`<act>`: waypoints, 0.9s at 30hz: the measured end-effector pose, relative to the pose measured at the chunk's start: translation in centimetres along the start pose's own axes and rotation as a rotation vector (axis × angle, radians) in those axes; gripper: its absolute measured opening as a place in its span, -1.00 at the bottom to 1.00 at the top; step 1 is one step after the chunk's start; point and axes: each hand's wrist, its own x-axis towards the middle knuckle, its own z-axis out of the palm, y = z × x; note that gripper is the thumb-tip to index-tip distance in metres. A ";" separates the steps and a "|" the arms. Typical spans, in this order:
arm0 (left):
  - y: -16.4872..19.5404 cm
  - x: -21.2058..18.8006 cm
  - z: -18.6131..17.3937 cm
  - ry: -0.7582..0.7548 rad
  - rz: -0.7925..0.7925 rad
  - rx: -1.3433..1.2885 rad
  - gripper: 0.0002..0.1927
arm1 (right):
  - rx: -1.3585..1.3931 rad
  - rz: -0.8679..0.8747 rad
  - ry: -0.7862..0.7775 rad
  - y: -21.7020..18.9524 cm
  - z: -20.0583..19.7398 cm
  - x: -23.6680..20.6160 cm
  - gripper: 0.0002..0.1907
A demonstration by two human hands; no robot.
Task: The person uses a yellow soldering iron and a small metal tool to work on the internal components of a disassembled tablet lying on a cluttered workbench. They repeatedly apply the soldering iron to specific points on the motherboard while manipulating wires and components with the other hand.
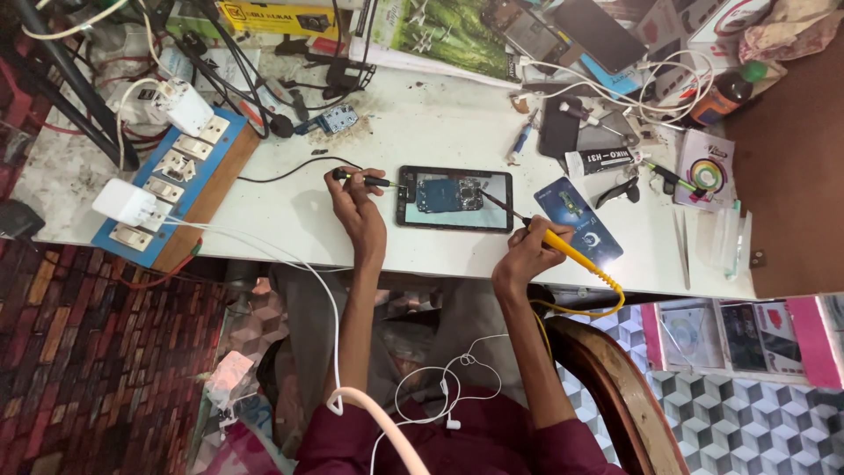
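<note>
While the opened tablet (454,199) lies flat near the front edge of the white counter (422,123), its back off and a blue circuit board (447,195) showing, both hands work at it from either side. The left hand (359,209) has its grip closed on a slim black tool (367,180) with a green band, the tip resting at the tablet's left edge. The right hand (526,251) holds a yellow-handled soldering iron (563,244) like a pen, its dark tip reaching in over the board's right side. To do this well, I judge that the right wrist should stay braced on the counter so the hot tip touches only the intended spot, while the left tool keeps steady and the tablet does not slide. The iron's yellow cord (598,299) loops off the counter edge and could tug the hand if it catches the wooden chair (615,387). Just right of the tablet lies a blue card (580,224), close under the iron's handle, and tweezers (683,251) sit farther right. A tube (602,160) and a small screwdriver (520,141) lie behind the tablet, among white cables (668,79). A blue switchboard (176,176) with plugged white chargers (127,202) stands well to the left, its white cable (308,273) trailing toward the person's lap.
</note>
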 end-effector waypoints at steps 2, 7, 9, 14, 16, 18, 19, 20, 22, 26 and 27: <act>0.1 0.0 0.0 -0.001 -0.012 0.008 -0.89 | -0.005 -0.003 0.013 0.0 -0.1 0.0 -0.76; -0.1 0.0 0.1 0.018 -0.028 0.018 -0.89 | 0.124 0.038 -0.027 0.1 -0.8 0.4 -0.78; -0.3 0.0 0.1 0.026 -0.025 0.024 -0.88 | 0.140 0.048 -0.152 0.2 -1.1 0.5 -0.78; -0.4 0.0 0.1 0.017 -0.032 -0.006 -0.87 | 0.056 0.050 -0.235 0.5 -0.9 0.1 -0.77; -0.4 0.1 0.1 0.021 -0.029 -0.002 -0.86 | 0.023 0.063 -0.254 0.2 -0.7 -0.1 -0.77; -0.3 0.1 0.1 0.023 -0.023 -0.001 -0.86 | 0.005 0.072 -0.272 -0.1 -0.6 -0.2 -0.76; -0.2 0.1 0.2 0.026 -0.034 0.002 -0.85 | -0.019 0.072 -0.287 -0.3 -0.5 -0.4 -0.75; -0.2 0.0 0.2 0.027 -0.046 0.004 -0.85 | -0.044 0.073 -0.300 -0.4 -0.5 -0.5 -0.75; -0.1 0.1 0.2 0.025 -0.045 0.003 -0.84 | -0.076 0.069 -0.317 -0.5 -0.4 -0.6 -0.74; -0.1 0.0 0.2 0.024 -0.038 0.006 -0.84 | -0.083 0.050 -0.327 -0.4 -0.7 -0.8 -0.77; -0.1 0.0 0.2 0.021 -0.044 0.007 -0.84 | -0.075 0.039 -0.325 -0.4 -0.8 -0.8 -0.79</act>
